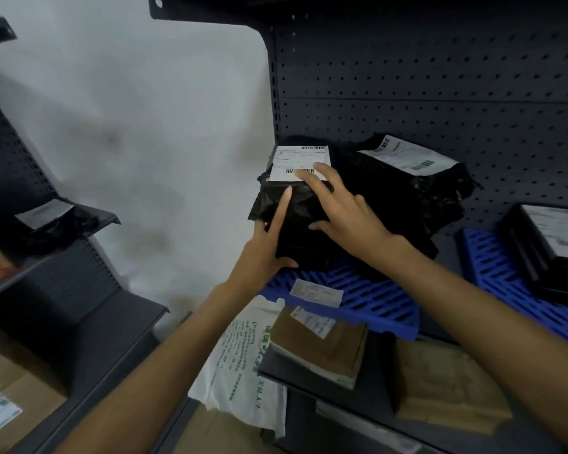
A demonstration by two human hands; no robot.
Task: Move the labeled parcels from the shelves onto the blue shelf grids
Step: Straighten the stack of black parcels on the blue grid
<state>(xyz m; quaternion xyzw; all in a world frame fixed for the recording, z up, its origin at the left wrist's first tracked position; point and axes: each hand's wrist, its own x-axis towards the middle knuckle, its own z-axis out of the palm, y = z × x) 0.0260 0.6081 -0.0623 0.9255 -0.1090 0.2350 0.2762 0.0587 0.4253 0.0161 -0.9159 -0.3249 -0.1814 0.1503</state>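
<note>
- Forearms extend; my left fingers (284, 204) clasp the black parcel (297, 221) at its near edge, thumb beneath, bearing weight.
- Right fingers (312, 185) lie spread flat on top, steadying it above the blue grid (374, 299).

The dark shelf (448, 247) carries a left blue grid (374, 296) and right blue grid (492, 267), both bearing black parcels (391, 204).
</note>
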